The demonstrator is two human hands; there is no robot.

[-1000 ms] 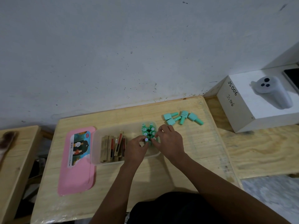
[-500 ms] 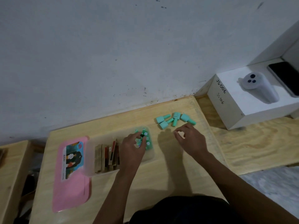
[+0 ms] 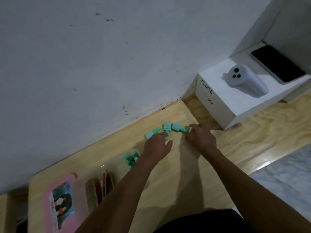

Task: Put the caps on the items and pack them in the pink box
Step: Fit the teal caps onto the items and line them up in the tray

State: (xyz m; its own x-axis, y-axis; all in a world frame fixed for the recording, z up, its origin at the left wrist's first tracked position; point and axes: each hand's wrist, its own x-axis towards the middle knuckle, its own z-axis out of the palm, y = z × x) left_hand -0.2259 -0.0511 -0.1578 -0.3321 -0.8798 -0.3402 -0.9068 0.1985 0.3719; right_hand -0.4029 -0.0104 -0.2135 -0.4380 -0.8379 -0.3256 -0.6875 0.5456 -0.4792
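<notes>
Several teal capped items lie in a loose cluster near the far edge of the wooden table. My left hand rests over the cluster's left end, fingers spread, touching a teal piece. My right hand reaches the cluster's right end, fingertips at the rightmost item; whether it grips anything is hidden. A clear box holds more teal pieces and wooden sticks. Its pink lid lies flat at the left.
A white carton marked JS 006 stands at the right on a second wooden surface, with a pale grey device and a black phone on top. The white wall runs along the table's far edge.
Both hands left the clear box and moved right and away to the loose teal cluster. The camera swung, tilting the table in view.
</notes>
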